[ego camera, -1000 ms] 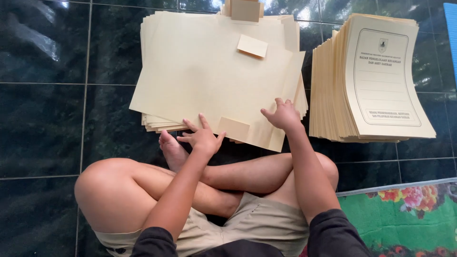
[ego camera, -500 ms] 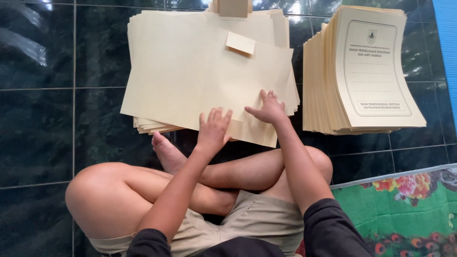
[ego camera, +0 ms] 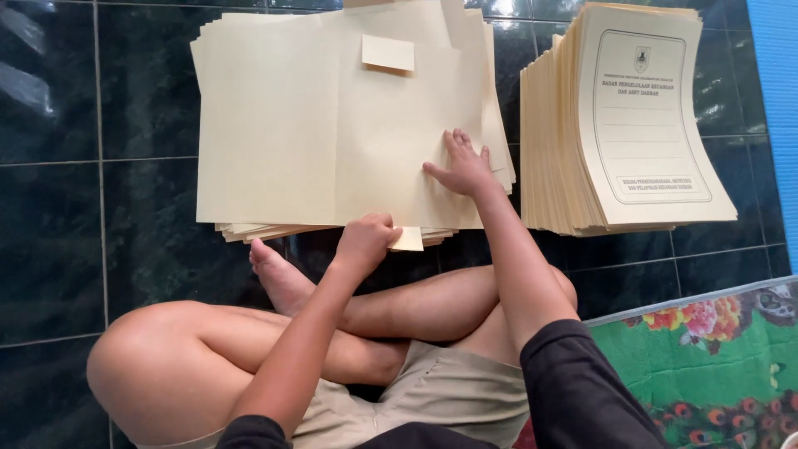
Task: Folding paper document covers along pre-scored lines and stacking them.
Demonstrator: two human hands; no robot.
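A person sat cross-legged on a dark tiled floor [ego camera: 100, 208], seen from above. Straight ahead, at twelve o'clock, lay a wide stack of unfolded cream folders [ego camera: 332, 125], its top sheet carrying a small flap [ego camera: 387, 52] near the far edge. The left hand [ego camera: 364, 241] was at the stack's near edge, fingers curled around a small tab [ego camera: 409, 239] sticking out from it. The right hand [ego camera: 464, 165] lay flat and unclenched on the top sheet, fingers spread, pressing near its right side. At about two o'clock, just beside the first stack, stood a second pile of folded folders [ego camera: 632, 125] with a printed frame on the cover. A bare foot [ego camera: 278, 274] rested just below the first stack. A green flowered mat [ego camera: 706, 357] lay at four o'clock.
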